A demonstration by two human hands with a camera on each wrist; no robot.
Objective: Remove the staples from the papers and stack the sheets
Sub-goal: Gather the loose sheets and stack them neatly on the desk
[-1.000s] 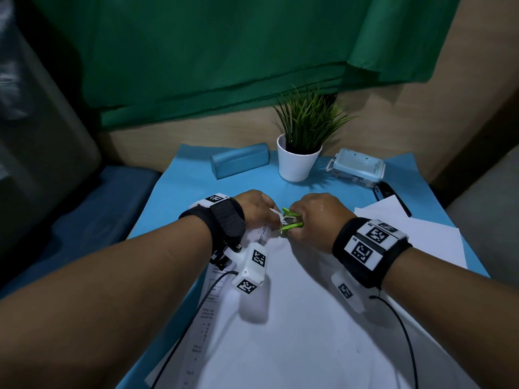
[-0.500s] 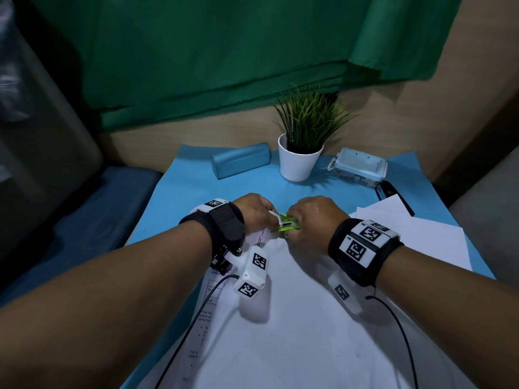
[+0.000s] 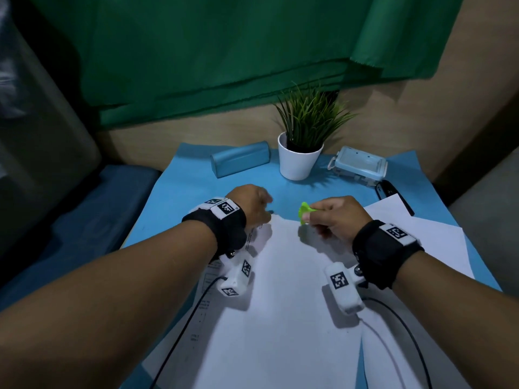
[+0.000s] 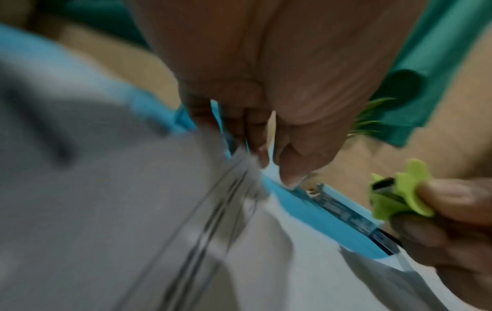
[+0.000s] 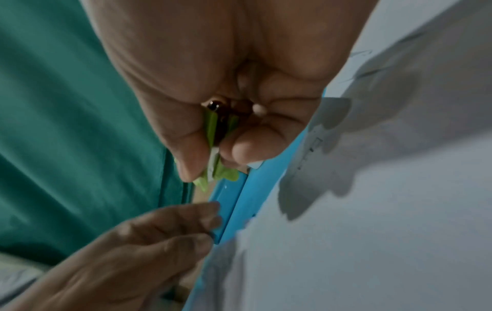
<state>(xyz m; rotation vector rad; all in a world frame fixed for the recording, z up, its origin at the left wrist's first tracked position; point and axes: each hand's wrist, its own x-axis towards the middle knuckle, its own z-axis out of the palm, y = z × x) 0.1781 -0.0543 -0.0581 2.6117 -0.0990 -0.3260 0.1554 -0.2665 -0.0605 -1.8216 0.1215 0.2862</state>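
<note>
Printed lines run along the papers (image 3: pixel 209 304) left edge, too small and blurred to read.

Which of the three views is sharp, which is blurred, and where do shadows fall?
Head view: dim but sharp; the wrist cameras cast shadows on the white paper sheets. Left wrist view: the papers are smeared by motion blur, while the lime green plastic staple remover is clearer. Right wrist view: soft focus; hand shadows lie on the paper.

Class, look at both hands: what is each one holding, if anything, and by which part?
The right hand pinches the green staple remover by its finger grips. The left hand pinches the top corner of the stapled papers.
</note>
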